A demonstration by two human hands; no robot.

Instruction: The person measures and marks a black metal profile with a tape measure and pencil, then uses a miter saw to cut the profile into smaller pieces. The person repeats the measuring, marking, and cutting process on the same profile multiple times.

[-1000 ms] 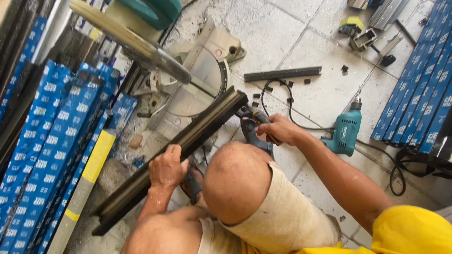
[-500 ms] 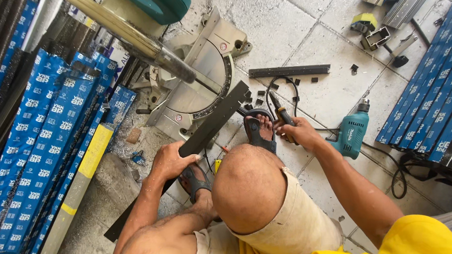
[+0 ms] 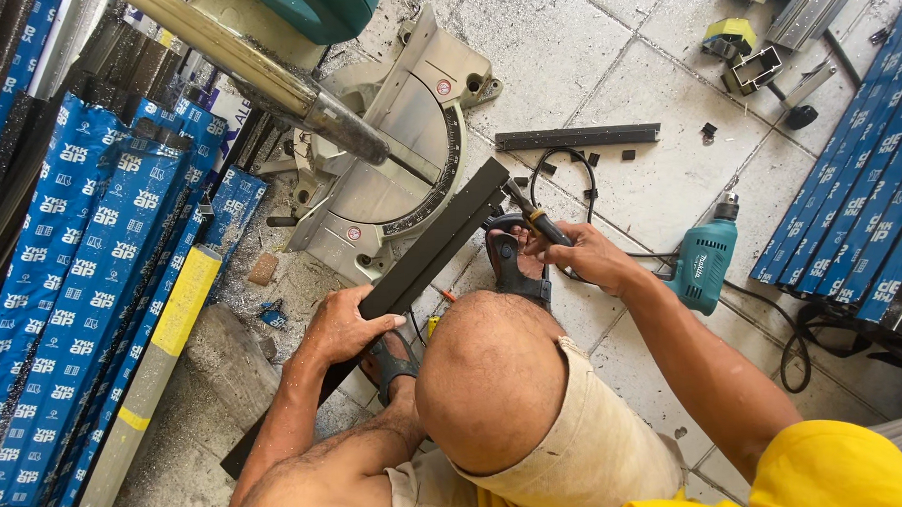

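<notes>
Since half a second ago the right hand (image 3: 583, 257) has drawn in, fingers wrapped around a yellow-handled screwdriver (image 3: 536, 217) whose tip meets the far end of the dark aluminium profile (image 3: 426, 254), which the left hand (image 3: 342, 325) clasps, slanting across the mitre saw base (image 3: 407, 135), with a teal power drill (image 3: 706, 260) lying to the right.

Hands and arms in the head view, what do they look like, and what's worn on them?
Both hands are bare, no gloves: left hand, right hand. The forearms are bare too. A bright yellow sleeve covers the right upper arm. No watch, rings or bands show.
</notes>
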